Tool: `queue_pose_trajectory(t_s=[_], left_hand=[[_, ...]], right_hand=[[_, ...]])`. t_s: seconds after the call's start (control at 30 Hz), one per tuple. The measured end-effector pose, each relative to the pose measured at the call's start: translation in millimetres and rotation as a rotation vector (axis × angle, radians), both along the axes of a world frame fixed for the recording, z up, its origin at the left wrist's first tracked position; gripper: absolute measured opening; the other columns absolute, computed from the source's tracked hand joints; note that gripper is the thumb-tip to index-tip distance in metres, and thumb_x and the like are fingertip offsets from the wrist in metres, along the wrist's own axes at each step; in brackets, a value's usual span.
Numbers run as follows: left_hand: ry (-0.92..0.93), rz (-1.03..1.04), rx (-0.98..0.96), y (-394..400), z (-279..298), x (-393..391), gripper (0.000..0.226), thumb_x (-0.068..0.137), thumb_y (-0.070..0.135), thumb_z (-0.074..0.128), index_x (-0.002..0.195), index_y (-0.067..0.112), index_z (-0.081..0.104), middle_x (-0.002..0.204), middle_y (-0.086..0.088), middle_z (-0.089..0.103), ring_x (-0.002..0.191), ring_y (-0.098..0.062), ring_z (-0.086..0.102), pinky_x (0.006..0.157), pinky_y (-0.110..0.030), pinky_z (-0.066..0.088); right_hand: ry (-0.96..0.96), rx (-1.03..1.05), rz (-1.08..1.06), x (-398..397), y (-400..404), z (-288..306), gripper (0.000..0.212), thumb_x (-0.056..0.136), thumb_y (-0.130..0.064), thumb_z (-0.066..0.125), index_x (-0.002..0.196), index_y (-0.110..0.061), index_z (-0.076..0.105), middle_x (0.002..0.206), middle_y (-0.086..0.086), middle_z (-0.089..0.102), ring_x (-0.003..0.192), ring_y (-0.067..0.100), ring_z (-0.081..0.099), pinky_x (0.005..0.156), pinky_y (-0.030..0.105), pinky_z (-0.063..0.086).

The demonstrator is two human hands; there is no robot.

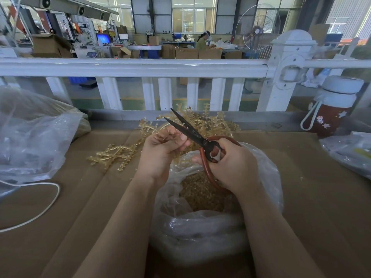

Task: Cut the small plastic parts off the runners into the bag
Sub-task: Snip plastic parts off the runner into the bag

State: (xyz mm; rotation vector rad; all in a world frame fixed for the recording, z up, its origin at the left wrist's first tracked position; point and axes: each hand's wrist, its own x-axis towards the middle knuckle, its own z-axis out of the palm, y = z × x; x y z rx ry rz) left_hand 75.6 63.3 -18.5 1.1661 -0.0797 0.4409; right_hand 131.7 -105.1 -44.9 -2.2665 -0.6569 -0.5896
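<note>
Over the open bag on the cardboard-covered counter, we hold both hands up so anything snipped should drop straight in. Our right hand has its grip wrapped round the red loop handles of the scissors; the dark blades stand apart, tips pointing up and away toward the white railing. Our left hand has its grip pinched together on something small just beside the blade pivot, probably a runner piece being fed in, but it's too small and hidden to confirm. Bag already holds a heap of amber cut parts, so we judge the job well under way. More runners lie in a loose tangle on the counter just beyond and left of the bag, within easy reach for the left hand; a second tangle sits behind the scissors. Off to the sides: a crumpled clear plastic bag far left, a white cord looping near it, a red bottle with a white cap and star stickers far right. No readable brands, labels or writing anywhere; background signage is too blurred.
</note>
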Motion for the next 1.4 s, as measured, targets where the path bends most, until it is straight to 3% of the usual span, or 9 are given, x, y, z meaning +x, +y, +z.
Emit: queue_pose_trajectory(t_s=[0.3, 0.43, 0.6, 0.8, 1.03, 1.17, 1.27, 1.33, 1.4], left_hand=[[-0.029, 0.026, 0.099, 0.8, 0.1, -1.3, 0.014, 0.073, 0.009, 0.071, 0.067, 0.021, 0.073, 0.068, 0.003, 0.068, 0.069, -0.013, 0.065, 0.077, -0.027, 0.053], [-0.031, 0.047, 0.149, 1.8, -1.0, -0.5, 0.025, 0.082, -0.001, 0.067, 0.07, 0.019, 0.073, 0.07, 0.0, 0.069, 0.072, -0.017, 0.063, 0.08, -0.032, 0.051], [-0.026, 0.074, 0.167, 1.7, -2.1, 0.7, 0.01, 0.082, -0.006, 0.066, 0.078, 0.004, 0.064, 0.069, -0.002, 0.068, 0.07, -0.017, 0.062, 0.076, -0.028, 0.054], [-0.022, 0.075, 0.164, 0.6, -1.4, 0.2, 0.011, 0.081, -0.005, 0.067, 0.078, 0.006, 0.066, 0.07, -0.002, 0.069, 0.071, -0.019, 0.062, 0.079, -0.031, 0.053], [0.0, 0.043, 0.127, -0.3, 1.6, -2.7, 0.009, 0.072, 0.009, 0.072, 0.07, 0.018, 0.072, 0.071, 0.0, 0.07, 0.071, -0.015, 0.065, 0.078, -0.029, 0.053], [0.061, 0.065, 0.089, -0.4, 2.0, -1.7, 0.013, 0.081, -0.001, 0.068, 0.078, 0.011, 0.068, 0.072, -0.001, 0.069, 0.071, -0.015, 0.065, 0.079, -0.029, 0.053], [0.14, 0.066, 0.054, 0.1, 3.4, -2.3, 0.009, 0.082, -0.002, 0.069, 0.083, 0.007, 0.067, 0.073, -0.004, 0.07, 0.069, -0.014, 0.067, 0.068, -0.022, 0.054], [0.182, 0.06, 0.068, -1.9, 4.1, -3.0, 0.01, 0.081, -0.002, 0.071, 0.082, 0.008, 0.07, 0.073, -0.004, 0.071, 0.068, -0.012, 0.067, 0.064, -0.02, 0.052], [0.218, 0.06, 0.128, -5.1, 3.8, -3.1, 0.017, 0.081, -0.001, 0.073, 0.075, 0.015, 0.073, 0.073, -0.001, 0.071, 0.071, -0.011, 0.066, 0.068, -0.023, 0.048]], right_hand=[[-0.02, -0.026, -0.026, 1.1, -0.1, -2.8, 0.038, 0.077, -0.072, 0.072, 0.082, -0.035, 0.061, 0.067, -0.028, 0.052, 0.063, -0.012, 0.049, 0.052, 0.004, 0.03], [-0.029, -0.028, -0.039, 0.9, -0.1, -1.2, 0.04, 0.076, -0.074, 0.07, 0.081, -0.036, 0.059, 0.067, -0.027, 0.053, 0.062, -0.011, 0.049, 0.052, 0.004, 0.029], [-0.021, -0.031, -0.036, 2.0, -0.9, -1.9, 0.044, 0.075, -0.076, 0.069, 0.085, -0.033, 0.063, 0.071, -0.024, 0.057, 0.065, -0.011, 0.049, 0.057, 0.006, 0.031], [-0.037, -0.042, -0.029, 3.0, -1.3, -3.4, 0.039, 0.079, -0.068, 0.073, 0.085, -0.03, 0.066, 0.072, -0.021, 0.061, 0.064, -0.01, 0.05, 0.056, 0.003, 0.032], [-0.015, -0.003, 0.02, 1.5, -0.7, -1.6, 0.043, 0.075, -0.073, 0.069, 0.079, -0.031, 0.061, 0.068, -0.024, 0.056, 0.064, -0.009, 0.052, 0.053, 0.005, 0.034], [-0.006, 0.004, 0.027, 1.0, -0.5, -1.0, 0.039, 0.075, -0.076, 0.067, 0.08, -0.039, 0.058, 0.067, -0.028, 0.054, 0.065, -0.012, 0.053, 0.057, 0.003, 0.038], [0.033, 0.051, 0.035, 1.0, 1.0, -0.7, 0.052, 0.07, -0.086, 0.058, 0.074, -0.033, 0.059, 0.063, -0.024, 0.057, 0.064, -0.007, 0.055, 0.054, 0.007, 0.039], [0.095, 0.108, 0.043, 3.1, 1.9, -1.5, 0.048, 0.074, -0.076, 0.063, 0.071, -0.028, 0.063, 0.062, -0.017, 0.062, 0.067, 0.0, 0.059, 0.053, 0.011, 0.041], [0.202, 0.181, 0.08, 5.5, 3.6, -0.3, 0.027, 0.081, -0.055, 0.072, 0.07, -0.031, 0.065, 0.07, -0.02, 0.067, 0.071, 0.0, 0.062, 0.059, 0.022, 0.05]])
